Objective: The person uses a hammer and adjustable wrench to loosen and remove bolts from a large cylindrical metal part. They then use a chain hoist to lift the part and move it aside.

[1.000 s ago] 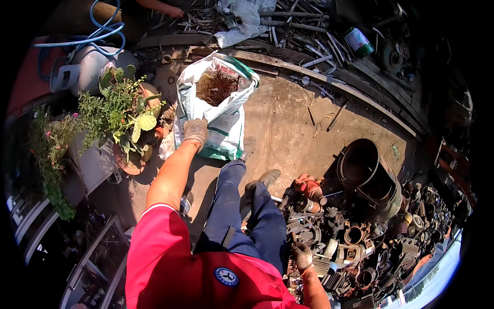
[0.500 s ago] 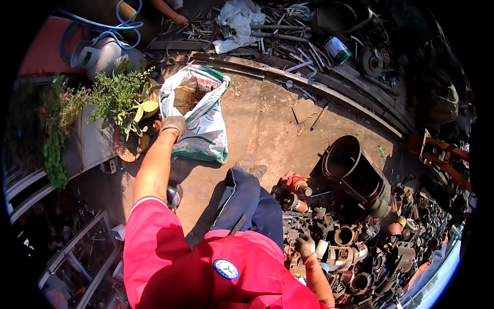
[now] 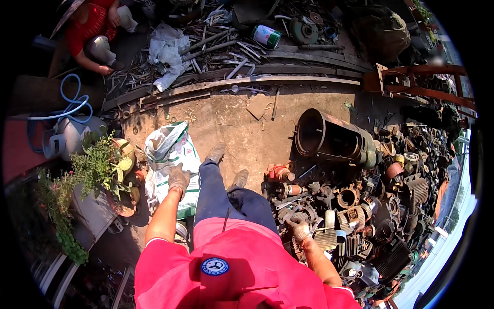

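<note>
My left hand [image 3: 179, 178], in a grey work glove, lies against the side of a white and green woven sack [image 3: 186, 149] with its fingers spread. The sack stands on the ground by my feet, its mouth sagging partly closed, so its contents are hidden. Out to the right, my gloved right hand [image 3: 299, 230] hangs over a heap of rusty motor parts [image 3: 352, 219]. Its fingers look loosely stretched, with nothing visible in them. Closest to that hand are a ribbed motor casing [image 3: 326, 239] and small metal pieces.
A large rusty cylinder [image 3: 334, 136] lies right of my feet beside a red metal part [image 3: 279, 173]. Potted plants [image 3: 98, 167] stand left of the sack. Long planks [image 3: 247, 81] edge a scrap wood pile ahead. Another person [image 3: 95, 38] crouches at the far left.
My left hand has moved from the sack's rim down onto its side, and the sack's mouth has sagged. My view has swung, showing more of the crouching person. The right hand stays over the parts.
</note>
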Demonstrator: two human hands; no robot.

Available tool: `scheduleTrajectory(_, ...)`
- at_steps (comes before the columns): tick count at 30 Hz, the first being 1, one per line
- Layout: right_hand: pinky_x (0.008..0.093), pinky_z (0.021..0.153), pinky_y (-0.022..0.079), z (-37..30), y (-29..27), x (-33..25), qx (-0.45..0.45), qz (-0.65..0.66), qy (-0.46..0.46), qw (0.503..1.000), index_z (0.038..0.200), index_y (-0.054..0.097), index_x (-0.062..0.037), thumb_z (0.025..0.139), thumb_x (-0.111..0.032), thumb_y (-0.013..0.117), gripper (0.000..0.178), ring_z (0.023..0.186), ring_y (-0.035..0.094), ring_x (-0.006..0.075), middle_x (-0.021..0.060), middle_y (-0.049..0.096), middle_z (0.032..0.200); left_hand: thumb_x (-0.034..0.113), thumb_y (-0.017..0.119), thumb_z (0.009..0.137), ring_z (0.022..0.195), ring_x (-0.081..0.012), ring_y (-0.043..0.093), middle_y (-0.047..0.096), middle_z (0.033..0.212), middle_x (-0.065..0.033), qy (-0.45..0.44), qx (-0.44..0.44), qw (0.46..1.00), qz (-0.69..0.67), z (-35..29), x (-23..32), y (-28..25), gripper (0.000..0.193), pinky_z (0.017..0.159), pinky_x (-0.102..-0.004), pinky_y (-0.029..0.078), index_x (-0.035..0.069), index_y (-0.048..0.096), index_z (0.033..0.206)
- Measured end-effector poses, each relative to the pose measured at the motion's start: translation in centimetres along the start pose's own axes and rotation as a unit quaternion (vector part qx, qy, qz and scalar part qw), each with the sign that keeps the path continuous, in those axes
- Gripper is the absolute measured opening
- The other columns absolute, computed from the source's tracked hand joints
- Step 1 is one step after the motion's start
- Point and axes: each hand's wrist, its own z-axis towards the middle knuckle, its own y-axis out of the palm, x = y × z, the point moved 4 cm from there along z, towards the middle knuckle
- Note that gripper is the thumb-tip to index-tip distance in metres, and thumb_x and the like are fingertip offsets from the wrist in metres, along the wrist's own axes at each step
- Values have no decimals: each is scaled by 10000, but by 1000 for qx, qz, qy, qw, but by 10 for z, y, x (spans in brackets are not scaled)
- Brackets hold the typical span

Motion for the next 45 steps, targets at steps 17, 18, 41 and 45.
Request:
scheduleTrajectory(17,314,713,532,-74,64,1,141,-181,-289,930,1052,751,-39,924,-111,632,190,822,697,189,81,734,924,275,690,875,403,-138,371,429,558,32,48,-191,963,-185,170,66,-33,215,389,-342,233,194,542,741)
scheduleTrajectory(18,311,719,536,-59,58,26,127,-110,-268,949,1017,752,-63,917,-93,636,157,828,700,195,72,728,906,271,693,878,411,-131,386,435,558,36,90,-164,965,-185,167,77,-43,247,391,-325,243,203,518,717)
scheduleTrajectory(41,318,701,542,-6,-40,198,135,-407,-427,796,1109,725,30,903,-85,680,239,842,702,203,128,739,987,304,697,857,546,-113,469,540,648,15,43,-220,944,-241,-106,40,-9,256,507,-306,349,57,674,798)
scheduleTrajectory(45,342,810,528,-54,-40,169,101,53,-77,991,1207,715,34,877,-125,700,367,925,701,249,158,749,1057,303,694,862,540,-122,461,545,647,9,73,-190,948,-244,-109,27,-11,257,502,-316,345,54,675,802)
